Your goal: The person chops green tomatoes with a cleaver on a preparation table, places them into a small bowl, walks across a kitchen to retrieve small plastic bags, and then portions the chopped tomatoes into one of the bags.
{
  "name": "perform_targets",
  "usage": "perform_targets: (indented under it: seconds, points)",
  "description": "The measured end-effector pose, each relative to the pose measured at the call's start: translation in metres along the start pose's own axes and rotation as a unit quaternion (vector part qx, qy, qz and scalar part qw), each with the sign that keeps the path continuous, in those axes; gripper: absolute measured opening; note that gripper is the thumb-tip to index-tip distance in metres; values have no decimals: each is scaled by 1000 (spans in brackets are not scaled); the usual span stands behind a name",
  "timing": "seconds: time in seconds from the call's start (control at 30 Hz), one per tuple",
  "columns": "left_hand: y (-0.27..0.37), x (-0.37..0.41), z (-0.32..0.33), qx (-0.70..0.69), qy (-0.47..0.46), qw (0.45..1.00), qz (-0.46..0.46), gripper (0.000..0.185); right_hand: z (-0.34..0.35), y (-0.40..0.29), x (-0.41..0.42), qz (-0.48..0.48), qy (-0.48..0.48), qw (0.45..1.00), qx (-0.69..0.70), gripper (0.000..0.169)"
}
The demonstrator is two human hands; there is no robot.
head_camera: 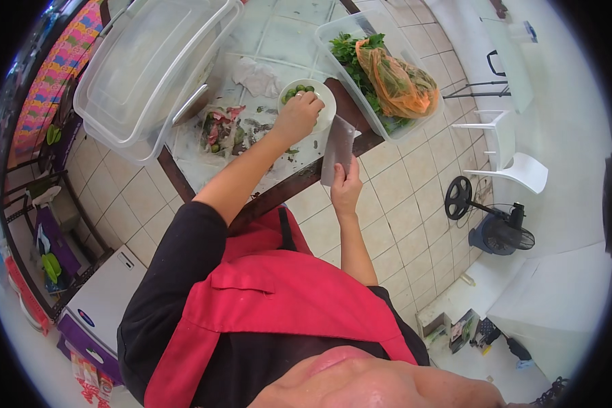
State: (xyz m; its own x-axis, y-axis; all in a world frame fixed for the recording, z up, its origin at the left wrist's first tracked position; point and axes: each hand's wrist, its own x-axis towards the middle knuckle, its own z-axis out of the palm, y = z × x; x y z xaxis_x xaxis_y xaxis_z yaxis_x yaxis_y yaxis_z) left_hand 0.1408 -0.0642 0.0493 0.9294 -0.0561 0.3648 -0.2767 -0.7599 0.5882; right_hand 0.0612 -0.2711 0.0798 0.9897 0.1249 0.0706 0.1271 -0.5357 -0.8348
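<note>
My left hand point(301, 115) reaches into a white bowl point(328, 97), its fingers down at several small green citrus fruits point(298, 92). The fingertips are hidden, so a grip on a fruit cannot be made out. My right hand point(346, 189) holds a flat, greyish, see-through object point(338, 153), which looks like plastic, upright at the table's near edge beside the bowl. Left of the bowl lies a crumpled clear plastic bag point(219, 130) with reddish scraps and green fruits. A white crumpled cloth or tissue point(256, 76) sits behind it.
A large lidded clear plastic bin point(153, 66) stands on the left of the tiled table point(280, 38). At right, a clear tub point(418, 130) holds leafy greens point(344, 48) and an orange plastic bag point(398, 84). Dark bits litter the tabletop. A fan point(510, 232) and white chair point(525, 173) are farther right.
</note>
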Motion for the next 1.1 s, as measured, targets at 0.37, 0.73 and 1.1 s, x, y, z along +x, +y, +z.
perform_targets:
  seconds: [0.37, 0.73, 1.1]
  points:
    - [-15, -180, -117, 201, 186, 905, -327, 36, 67, -7, -37, -61, -145, 986, -60, 38]
    - [-31, -217, -162, -41, 217, 912, -345, 35, 52, -22, -4, 37, 106, 994, -2, 37]
    - [-34, -209, -162, -4, 163, 956, -244, 46, 57, 51, 37, 122, 22, 974, -188, 47]
